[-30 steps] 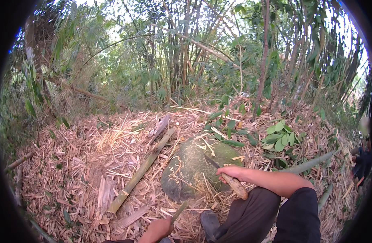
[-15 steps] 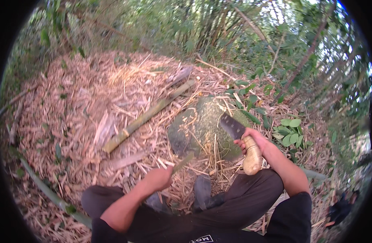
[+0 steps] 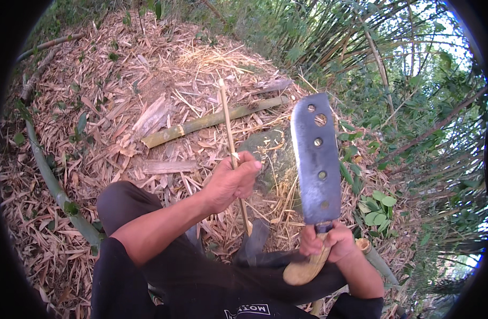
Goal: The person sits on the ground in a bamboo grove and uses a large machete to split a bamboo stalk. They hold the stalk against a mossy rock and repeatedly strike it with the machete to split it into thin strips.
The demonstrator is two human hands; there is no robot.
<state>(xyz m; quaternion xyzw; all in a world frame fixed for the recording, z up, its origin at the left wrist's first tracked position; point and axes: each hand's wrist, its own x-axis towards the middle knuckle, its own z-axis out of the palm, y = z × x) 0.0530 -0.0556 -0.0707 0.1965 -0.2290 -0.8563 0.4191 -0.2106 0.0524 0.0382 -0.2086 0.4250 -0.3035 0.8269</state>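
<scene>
My left hand (image 3: 232, 183) is closed round the middle of a thin bamboo stick (image 3: 226, 114), which stands nearly upright with its pale tip pointing away from me. My right hand (image 3: 333, 242) grips the pale wooden handle of a cleaver (image 3: 319, 159). Its wide, dark blade has several round holes and points up and away, raised over the ground. The handle's knobbed end (image 3: 302, 272) hangs over my right thigh. Stick and blade are apart. Behind the blade, partly hidden, lies a mossy stone (image 3: 273, 151) strewn with shavings.
A cut bamboo pole (image 3: 214, 121) lies across the dry litter beyond my hands. Another green pole (image 3: 52, 181) runs along the left. Green leaves (image 3: 379, 211) lie at the right near a cut bamboo end (image 3: 379, 260). Bamboo thicket (image 3: 414, 80) stands at the far right.
The left hand has risen and turned the stick from lying low to nearly upright. The cleaver has swung up off the stone, its blade now broadside. My view has shifted leftward and down.
</scene>
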